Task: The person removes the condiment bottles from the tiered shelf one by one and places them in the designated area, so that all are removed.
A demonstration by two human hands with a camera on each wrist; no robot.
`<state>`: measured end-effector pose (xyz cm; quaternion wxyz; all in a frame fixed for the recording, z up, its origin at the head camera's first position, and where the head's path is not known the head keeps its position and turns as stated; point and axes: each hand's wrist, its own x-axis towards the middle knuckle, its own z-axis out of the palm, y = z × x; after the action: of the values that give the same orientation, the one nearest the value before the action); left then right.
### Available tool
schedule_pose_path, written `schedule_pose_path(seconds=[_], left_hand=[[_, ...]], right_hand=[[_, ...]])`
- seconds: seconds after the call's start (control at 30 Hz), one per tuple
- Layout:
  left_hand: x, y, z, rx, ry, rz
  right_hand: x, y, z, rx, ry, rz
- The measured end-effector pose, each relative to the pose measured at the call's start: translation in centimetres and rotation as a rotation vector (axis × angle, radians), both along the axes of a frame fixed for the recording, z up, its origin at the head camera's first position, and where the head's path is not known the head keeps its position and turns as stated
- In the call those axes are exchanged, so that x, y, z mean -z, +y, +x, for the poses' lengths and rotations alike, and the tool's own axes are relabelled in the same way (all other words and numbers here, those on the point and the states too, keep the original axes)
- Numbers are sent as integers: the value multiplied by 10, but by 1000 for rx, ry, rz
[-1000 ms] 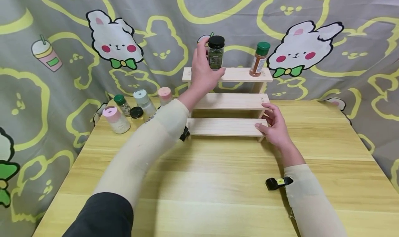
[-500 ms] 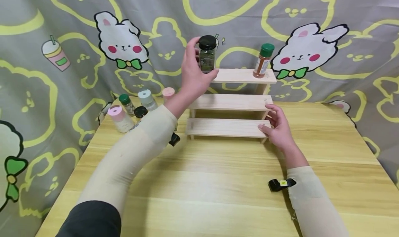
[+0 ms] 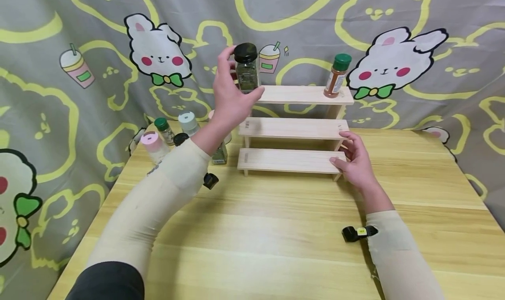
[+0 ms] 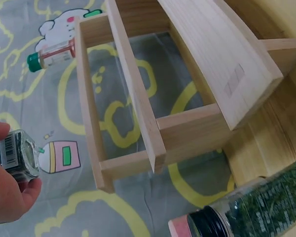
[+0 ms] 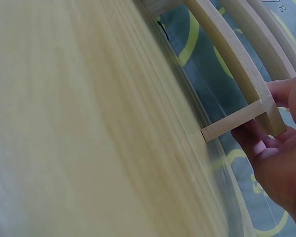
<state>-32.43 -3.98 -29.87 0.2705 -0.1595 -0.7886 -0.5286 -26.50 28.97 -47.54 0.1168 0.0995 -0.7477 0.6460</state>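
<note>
My left hand [image 3: 232, 96] grips a square glass jar [image 3: 247, 74] of dried green herbs with a black lid. The jar is upright near the left end of the top tier of a three-tier wooden rack [image 3: 292, 159]; the left wrist view shows its base [image 4: 27, 155] apart from the wood. My right hand [image 3: 357, 162] holds the rack's right end at the lowest tier, thumb on the board and other fingers behind; the right wrist view shows that hand [image 5: 281, 163] around the board's end. A green-capped bottle of red-orange spice [image 3: 334, 78] stands at the top tier's right.
Left of the rack, partly behind my left arm, stand several jars: a pink-lidded one [image 3: 151, 143], a green-capped one [image 3: 163, 131], a pale-blue-lidded one [image 3: 188, 123] and a herb jar [image 3: 219, 155]. A patterned curtain [image 3: 205, 10] hangs behind the wooden table [image 3: 276, 234].
My left hand has moved left with the herb jar, from over the top tier toward its left end. The right hand keeps its hold on the rack. The head view has shifted slightly.
</note>
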Motion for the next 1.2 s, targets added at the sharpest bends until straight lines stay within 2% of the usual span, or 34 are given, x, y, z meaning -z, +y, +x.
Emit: schedule_pose_path(seconds=[0.3,0.57,0.9,1.2], left_hand=[[4,-25,14,-11,-18,25],[12,-47,28,-57,-19,-17],[21,-75,45,-96,-88,15],[36,-102,58,-133,-104,59]], right_hand=[[-6,0,0,2,-10,28],[-8,-2,1,9,-34,19],[-6,-2,2,14,-44,25],[-5,-3,4,19,-38,8]])
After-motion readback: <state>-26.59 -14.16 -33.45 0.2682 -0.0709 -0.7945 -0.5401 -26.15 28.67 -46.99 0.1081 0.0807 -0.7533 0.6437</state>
